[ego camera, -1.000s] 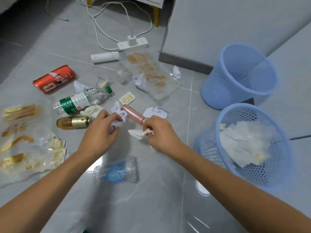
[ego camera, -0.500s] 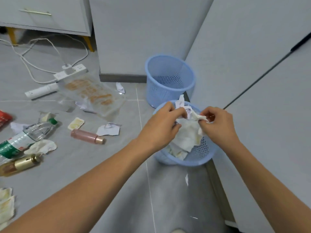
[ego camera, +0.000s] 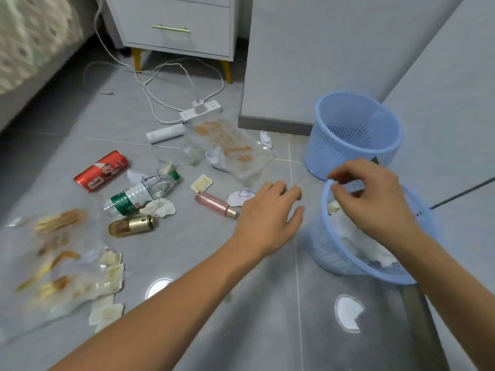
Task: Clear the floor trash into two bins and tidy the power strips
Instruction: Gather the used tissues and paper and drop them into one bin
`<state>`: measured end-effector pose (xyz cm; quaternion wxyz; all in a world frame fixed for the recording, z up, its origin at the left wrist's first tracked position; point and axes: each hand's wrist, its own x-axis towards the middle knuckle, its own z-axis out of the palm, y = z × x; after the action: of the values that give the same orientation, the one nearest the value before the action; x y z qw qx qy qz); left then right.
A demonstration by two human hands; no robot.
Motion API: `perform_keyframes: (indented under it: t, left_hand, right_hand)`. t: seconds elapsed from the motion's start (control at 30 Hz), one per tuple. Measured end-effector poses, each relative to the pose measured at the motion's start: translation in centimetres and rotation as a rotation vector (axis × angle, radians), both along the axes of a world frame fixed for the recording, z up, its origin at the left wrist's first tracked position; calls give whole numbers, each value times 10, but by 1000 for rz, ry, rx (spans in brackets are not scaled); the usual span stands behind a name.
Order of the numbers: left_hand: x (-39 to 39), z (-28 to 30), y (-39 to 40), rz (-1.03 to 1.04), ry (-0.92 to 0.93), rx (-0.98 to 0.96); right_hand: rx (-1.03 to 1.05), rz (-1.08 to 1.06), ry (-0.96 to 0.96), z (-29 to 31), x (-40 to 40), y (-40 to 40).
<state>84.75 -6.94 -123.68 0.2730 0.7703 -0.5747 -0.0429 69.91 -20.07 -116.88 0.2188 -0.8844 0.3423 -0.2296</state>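
Observation:
Two blue mesh bins stand at the right: the near bin (ego camera: 348,266) holds crumpled white tissue, the far bin (ego camera: 345,153) looks empty. My right hand (ego camera: 375,202) hovers over the near bin's rim, fingers apart and empty. My left hand (ego camera: 267,218) is open over the floor just left of that bin, close to a pink tube (ego camera: 215,204) and a paper scrap (ego camera: 239,196). Further left lie a red can (ego camera: 101,171), a clear bottle (ego camera: 142,195), a gold bottle (ego camera: 132,226) and a tissue wad (ego camera: 159,207). A white power strip (ego camera: 201,109) lies by the wall with a plug in it.
A second white strip (ego camera: 164,133) lies beside a clear plastic wrapper (ego camera: 233,145). More wrappers (ego camera: 61,266) cover the floor at the left. White cables (ego camera: 160,84) loop under a nightstand (ego camera: 176,28). A bed edge is at far left, grey cabinet walls at right.
Both hands carried paper scraps from the floor to the near bin and let them go. The left hand has since swung back left, open; the view turned back toward the floor.

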Motion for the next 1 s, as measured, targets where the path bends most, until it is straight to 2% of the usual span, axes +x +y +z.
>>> perform_keyframes:
  t: [0.07,0.17,0.37,0.83,1.0]
  left_hand:
    - [33,-17,32,111,22,36]
    - [78,-44,82,255,33,139]
    - [149,-95,142,461,36,394]
    - [187,-145,105,479,-56,732]
    - [185,-152,98,406,-216,808]
  right_hand:
    - [30,145,45,-23,46,16]
    - [87,278,243,-68,99,34]
    - [110,300,556,-143,149,30]
    - [35,323,732,-220,175,-3]
    - [4,318,732,-235,162,-8]
